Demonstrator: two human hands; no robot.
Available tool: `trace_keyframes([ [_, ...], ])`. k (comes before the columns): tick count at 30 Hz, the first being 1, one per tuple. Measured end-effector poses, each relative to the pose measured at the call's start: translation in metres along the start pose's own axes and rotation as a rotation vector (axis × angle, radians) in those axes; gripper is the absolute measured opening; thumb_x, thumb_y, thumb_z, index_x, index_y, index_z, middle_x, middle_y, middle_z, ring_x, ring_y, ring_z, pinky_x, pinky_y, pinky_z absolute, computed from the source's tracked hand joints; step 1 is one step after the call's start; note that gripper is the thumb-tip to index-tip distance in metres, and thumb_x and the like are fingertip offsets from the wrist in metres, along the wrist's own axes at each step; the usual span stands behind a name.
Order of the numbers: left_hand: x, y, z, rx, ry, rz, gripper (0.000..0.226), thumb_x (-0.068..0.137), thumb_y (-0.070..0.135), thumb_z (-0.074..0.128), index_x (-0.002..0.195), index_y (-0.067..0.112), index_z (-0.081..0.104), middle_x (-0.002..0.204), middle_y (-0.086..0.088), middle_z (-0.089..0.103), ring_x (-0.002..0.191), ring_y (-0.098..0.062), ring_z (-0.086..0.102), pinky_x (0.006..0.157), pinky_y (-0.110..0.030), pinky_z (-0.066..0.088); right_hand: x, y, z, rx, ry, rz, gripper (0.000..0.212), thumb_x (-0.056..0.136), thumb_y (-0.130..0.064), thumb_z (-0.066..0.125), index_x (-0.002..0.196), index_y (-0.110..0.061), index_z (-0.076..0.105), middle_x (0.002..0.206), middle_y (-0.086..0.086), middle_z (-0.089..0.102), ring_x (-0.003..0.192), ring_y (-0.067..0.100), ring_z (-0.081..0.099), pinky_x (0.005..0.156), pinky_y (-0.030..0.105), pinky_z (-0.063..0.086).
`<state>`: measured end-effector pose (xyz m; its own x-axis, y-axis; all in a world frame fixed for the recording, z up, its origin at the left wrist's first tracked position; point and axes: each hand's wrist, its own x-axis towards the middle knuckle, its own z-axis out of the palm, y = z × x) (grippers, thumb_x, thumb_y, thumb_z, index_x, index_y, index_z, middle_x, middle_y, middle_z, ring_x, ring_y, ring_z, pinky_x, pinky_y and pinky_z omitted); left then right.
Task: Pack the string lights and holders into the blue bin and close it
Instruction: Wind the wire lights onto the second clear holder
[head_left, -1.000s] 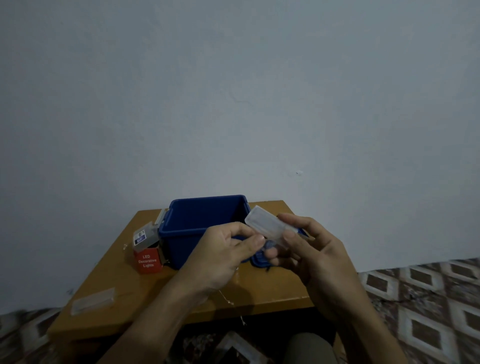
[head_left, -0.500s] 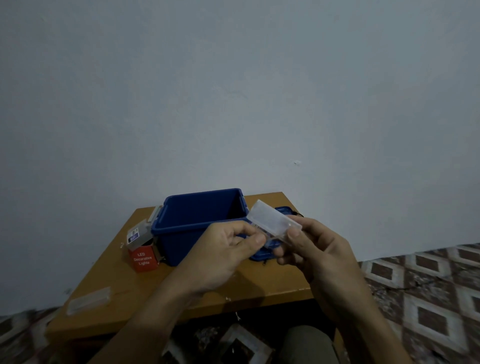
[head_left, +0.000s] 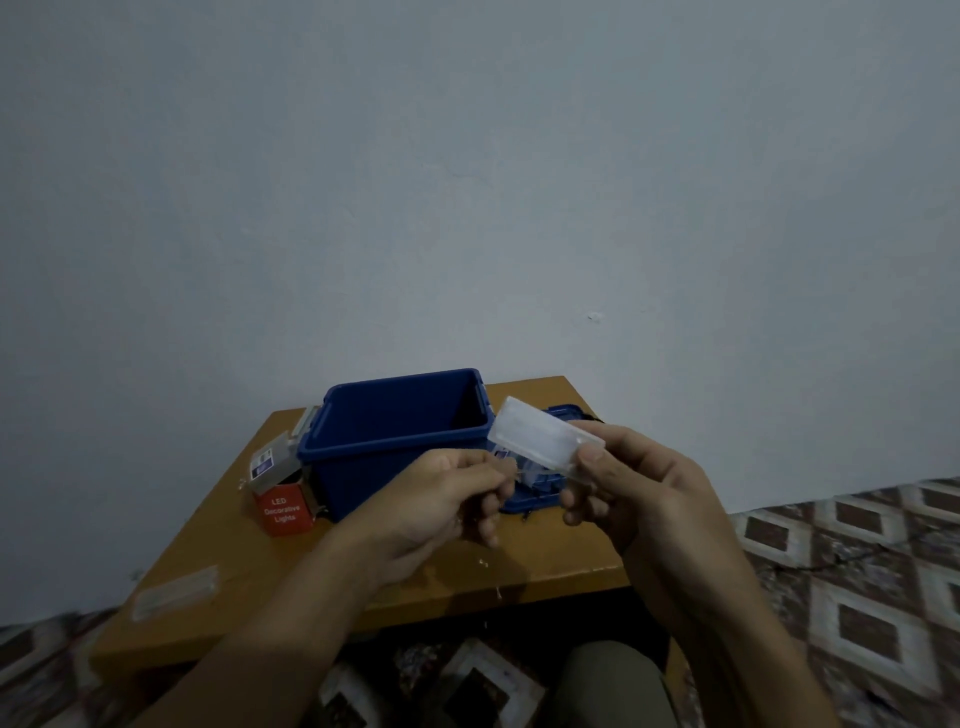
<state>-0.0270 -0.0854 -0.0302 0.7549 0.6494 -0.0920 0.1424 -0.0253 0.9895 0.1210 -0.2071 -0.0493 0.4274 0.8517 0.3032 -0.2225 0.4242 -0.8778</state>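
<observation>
The open blue bin (head_left: 363, 467) stands on the small wooden table (head_left: 249, 551), its blue lid (head_left: 535, 493) lying flat to its right, mostly hidden by my hands. My right hand (head_left: 639, 499) grips a clear plastic holder (head_left: 540, 436) in front of the bin's right corner. My left hand (head_left: 447, 493) pinches the thin string light wire (head_left: 511, 470) that runs from the holder; a strand with tiny bulbs hangs down to the table edge (head_left: 485, 564). A second clear holder (head_left: 174, 592) lies at the table's front left.
A red LED lights box (head_left: 284, 512) with an open grey flap stands against the bin's left side. The table stands against a plain wall. Patterned floor tiles (head_left: 857, 571) spread to the right, and my knee (head_left: 613, 680) is below the table edge.
Both hands have shifted slightly with the holder, and my left hand has drawn back a little to the left along the wire. The view has moved a little.
</observation>
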Motion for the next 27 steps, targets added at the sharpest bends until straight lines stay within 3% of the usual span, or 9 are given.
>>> trace_keyframes([
  [3,0.002,0.006,-0.004,-0.127,-0.013,-0.066,0.022,0.095,0.019,0.056,0.075,0.011,0.058,0.059,-0.001,0.043,0.051,-0.013,0.039,0.054,-0.031,0.041,-0.001,0.0,0.004,0.039,-0.034,0.002,0.034,0.078,-0.014,0.067,0.109,-0.001,0.068,0.083,0.014,0.066,0.061,0.022,0.061,0.055,0.029,0.054],
  [6,0.001,0.016,-0.007,-0.105,-0.051,-0.079,0.019,0.094,0.019,0.054,0.082,0.01,0.065,0.062,-0.002,0.046,0.051,-0.013,0.038,0.049,-0.026,0.034,-0.002,0.0,0.003,-0.011,-0.145,-0.002,0.03,0.084,-0.015,0.074,0.109,-0.001,0.066,0.084,0.015,0.064,0.063,0.023,0.061,0.059,0.03,0.055],
  [10,0.002,0.038,-0.014,0.098,-0.075,-0.106,0.021,0.072,0.034,0.08,0.074,0.014,0.072,0.077,-0.011,0.056,0.063,-0.019,0.052,0.048,-0.026,0.037,-0.005,0.0,0.0,-0.142,-0.26,0.005,0.029,0.082,-0.025,0.07,0.107,-0.009,0.07,0.089,0.011,0.066,0.068,0.022,0.062,0.064,0.029,0.055],
  [15,0.002,0.059,-0.013,0.253,-0.051,-0.059,0.026,0.083,0.029,0.074,0.064,0.012,0.07,0.049,0.001,0.037,0.044,-0.011,0.026,0.048,-0.026,0.016,-0.008,-0.002,0.001,-0.338,-0.244,-0.023,0.019,0.093,-0.026,0.067,0.106,-0.013,0.068,0.085,0.004,0.068,0.069,0.019,0.063,0.067,0.031,0.055],
  [18,-0.004,0.07,-0.004,0.461,0.036,0.009,0.03,0.085,0.034,0.073,0.073,0.007,0.073,0.043,0.006,0.042,0.039,-0.008,0.032,0.045,-0.021,0.024,-0.008,-0.001,0.005,-0.492,-0.199,-0.024,0.013,0.093,-0.02,0.065,0.105,-0.015,0.064,0.08,-0.001,0.067,0.067,0.016,0.066,0.068,0.033,0.059],
  [20,-0.009,0.072,0.002,0.574,0.109,0.062,0.03,0.086,0.036,0.073,0.073,0.009,0.075,0.042,0.012,0.051,0.04,-0.001,0.044,0.05,-0.02,0.033,-0.008,0.001,0.008,-0.566,-0.161,-0.035,0.011,0.093,-0.018,0.066,0.104,-0.019,0.063,0.083,0.002,0.067,0.069,0.016,0.067,0.068,0.034,0.06],
  [22,-0.012,0.071,0.007,0.621,0.184,0.125,0.029,0.086,0.037,0.073,0.072,0.011,0.076,0.054,0.014,0.064,0.058,0.003,0.058,0.059,-0.023,0.041,-0.008,0.004,0.009,-0.637,-0.1,-0.082,0.011,0.093,-0.02,0.067,0.102,-0.024,0.062,0.084,0.003,0.067,0.071,0.017,0.067,0.068,0.036,0.06],
  [24,-0.017,0.068,0.01,0.625,0.242,0.176,0.027,0.087,0.035,0.072,0.071,0.014,0.077,0.062,0.014,0.067,0.069,0.0,0.06,0.065,-0.024,0.043,-0.007,0.007,0.009,-0.691,-0.045,-0.135,0.012,0.092,-0.024,0.067,0.101,-0.029,0.061,0.085,0.0,0.067,0.075,0.017,0.066,0.069,0.038,0.059],
  [27,-0.026,0.058,0.014,0.56,0.257,0.222,0.024,0.091,0.03,0.068,0.072,0.018,0.075,0.054,0.013,0.059,0.051,0.003,0.05,0.057,-0.02,0.039,-0.006,0.009,0.009,-0.69,0.045,-0.189,0.015,0.091,-0.024,0.069,0.1,-0.031,0.06,0.084,-0.009,0.068,0.077,0.009,0.065,0.067,0.03,0.056],
])
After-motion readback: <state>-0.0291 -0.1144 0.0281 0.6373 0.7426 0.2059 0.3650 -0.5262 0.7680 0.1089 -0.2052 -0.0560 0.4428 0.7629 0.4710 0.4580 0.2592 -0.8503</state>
